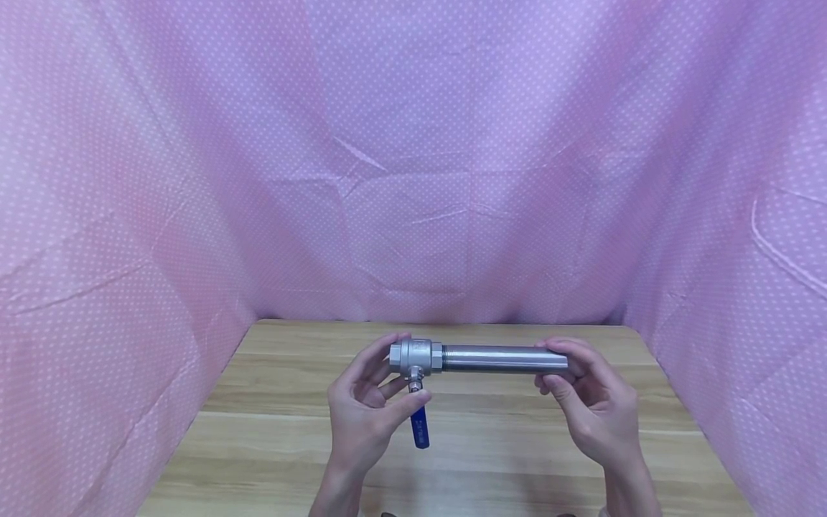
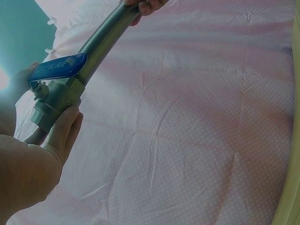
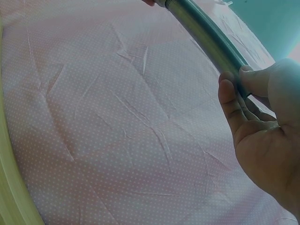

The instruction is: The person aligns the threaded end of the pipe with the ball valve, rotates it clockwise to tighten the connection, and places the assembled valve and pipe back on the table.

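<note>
Left wrist view shows white lettering, too blurred to read, on the blue handle (image 2: 58, 68). Head view, lower centre: left hand (image 1: 365, 413) grips the valve (image 1: 416, 357), right hand (image 1: 591, 406) grips the pipe (image 1: 497, 357) above the surface (image 1: 504, 459).

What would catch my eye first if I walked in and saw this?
Most likely the metal pipe held level above the wooden table, with a steel valve on its left end and a blue lever handle hanging down from the valve. The left hand grips the valve and the right hand holds the pipe's other end. All around hangs pink dotted cloth.
</note>
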Motion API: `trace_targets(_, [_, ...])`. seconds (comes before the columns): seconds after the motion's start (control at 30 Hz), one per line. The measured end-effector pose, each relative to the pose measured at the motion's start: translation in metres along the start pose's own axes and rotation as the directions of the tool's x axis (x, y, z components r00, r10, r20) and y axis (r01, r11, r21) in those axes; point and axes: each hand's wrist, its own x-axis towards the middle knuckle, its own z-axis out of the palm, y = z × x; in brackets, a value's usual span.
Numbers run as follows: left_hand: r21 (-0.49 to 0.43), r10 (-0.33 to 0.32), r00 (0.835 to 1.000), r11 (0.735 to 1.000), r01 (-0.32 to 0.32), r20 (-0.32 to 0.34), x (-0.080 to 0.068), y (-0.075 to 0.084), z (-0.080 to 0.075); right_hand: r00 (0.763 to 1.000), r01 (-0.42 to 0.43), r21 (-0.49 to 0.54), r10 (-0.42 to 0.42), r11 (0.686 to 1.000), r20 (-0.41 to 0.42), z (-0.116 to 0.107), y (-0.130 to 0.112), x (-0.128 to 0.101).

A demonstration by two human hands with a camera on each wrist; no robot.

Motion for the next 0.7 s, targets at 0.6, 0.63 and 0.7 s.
trace_targets(0.6, [-0.002, -0.005, 1.0, 1.0, 0.005, 0.001, 0.0001, -0.0005, -0.0002, 1.0, -0.005, -0.017, 0.005, 1.0, -0.004, -0.0016, 0.0011, -0.0013])
trace_targets(0.63, [-0.002, -0.005, 1.0, 1.0, 0.005, 0.001, 0.0001, -0.0004, -0.0002, 1.0, -0.005, -0.017, 0.005, 1.0, -0.004, -0.0017, 0.0011, -0.0015])
trace_targets(0.7, [-0.001, -0.004, 1.0, 1.0, 0.004, 0.002, 0.0, -0.0005, -0.0002, 1.0, -0.005, -0.018, 0.005, 1.0, -0.002, -0.0019, 0.0011, -0.0017])
